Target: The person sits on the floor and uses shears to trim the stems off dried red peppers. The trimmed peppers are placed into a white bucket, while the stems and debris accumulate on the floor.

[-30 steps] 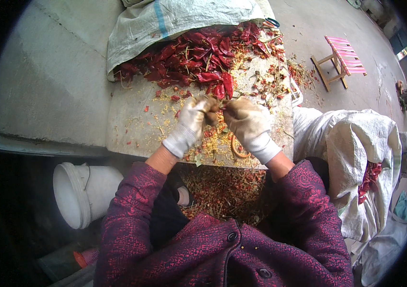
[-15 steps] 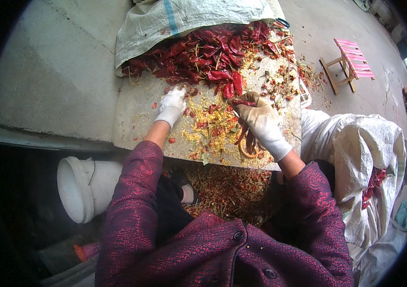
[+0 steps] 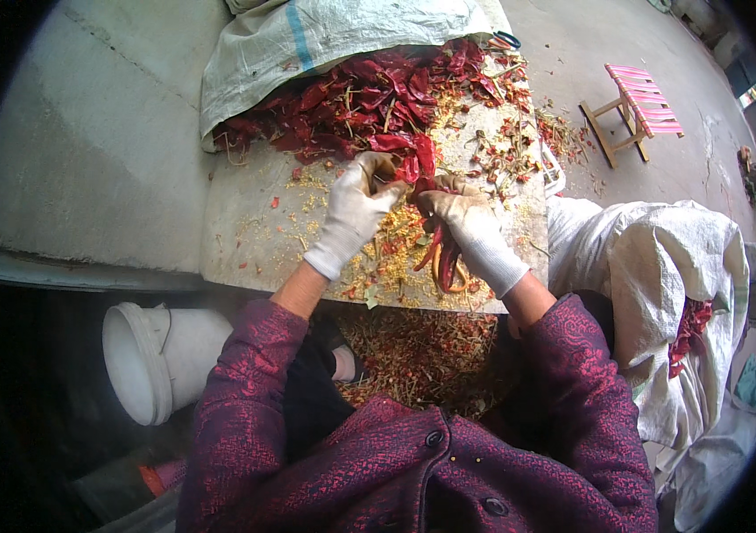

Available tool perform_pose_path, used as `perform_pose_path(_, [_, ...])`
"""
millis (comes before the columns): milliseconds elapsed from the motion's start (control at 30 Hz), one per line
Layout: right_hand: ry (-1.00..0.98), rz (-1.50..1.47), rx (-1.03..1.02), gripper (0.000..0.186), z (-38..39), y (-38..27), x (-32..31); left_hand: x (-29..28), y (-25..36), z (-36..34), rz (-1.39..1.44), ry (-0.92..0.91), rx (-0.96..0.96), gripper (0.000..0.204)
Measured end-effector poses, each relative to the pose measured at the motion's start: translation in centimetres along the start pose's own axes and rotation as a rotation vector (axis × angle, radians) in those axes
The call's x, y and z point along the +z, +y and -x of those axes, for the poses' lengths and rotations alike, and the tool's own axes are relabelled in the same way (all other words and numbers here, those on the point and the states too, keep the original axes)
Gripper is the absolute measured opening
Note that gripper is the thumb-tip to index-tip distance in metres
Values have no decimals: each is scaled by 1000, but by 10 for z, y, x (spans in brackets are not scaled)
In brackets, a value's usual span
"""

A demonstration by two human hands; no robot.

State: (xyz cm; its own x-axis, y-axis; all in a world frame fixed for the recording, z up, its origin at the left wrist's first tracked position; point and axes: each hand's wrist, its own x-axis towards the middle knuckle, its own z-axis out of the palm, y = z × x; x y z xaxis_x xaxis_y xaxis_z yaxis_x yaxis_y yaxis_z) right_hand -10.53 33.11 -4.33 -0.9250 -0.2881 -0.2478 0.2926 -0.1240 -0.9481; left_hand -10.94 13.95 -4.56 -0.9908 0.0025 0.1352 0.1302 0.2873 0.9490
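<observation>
My two hands, in white gloves with brown-stained fingers, are close together over the near part of a board. My left hand is closed, thumb and fingers pinching at a dried red chili pepper between the hands. My right hand is closed round another dried chili. From under its palm hangs an orange loop handle, apparently of scissors whose blades are hidden. Just beyond my fingers lies a heap of dried red chilies. Yellow seeds are scattered beneath my hands.
A pale woven sack covers the heap's far side. Stems and a blue loop handle lie at the board's right. A white bucket lies tipped at left; a white sack and striped stool are at right.
My left hand has moved right from the board's left side to meet my right hand, and now pinches at a chili. My right hand has stayed nearly in place. The whole view has shifted slightly.
</observation>
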Motion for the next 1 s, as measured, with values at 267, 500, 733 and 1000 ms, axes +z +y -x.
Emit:
perform_pose_path(267, [-94,-189,-51,32,2,3,5,8,34,23,-236,-51,148,30])
perform_pose_path(500, [-71,-102,7,26,3,-3,0,3,25,23,418,-63,-165,41])
perform_pose_path(733, [-130,-97,-64,34,7,-1,5,-2,21,22,564,-116,-254,39])
perform_pose_path(1000, [-159,-152,-47,32,6,-3,3,-2,37,30,400,-141,-308,24])
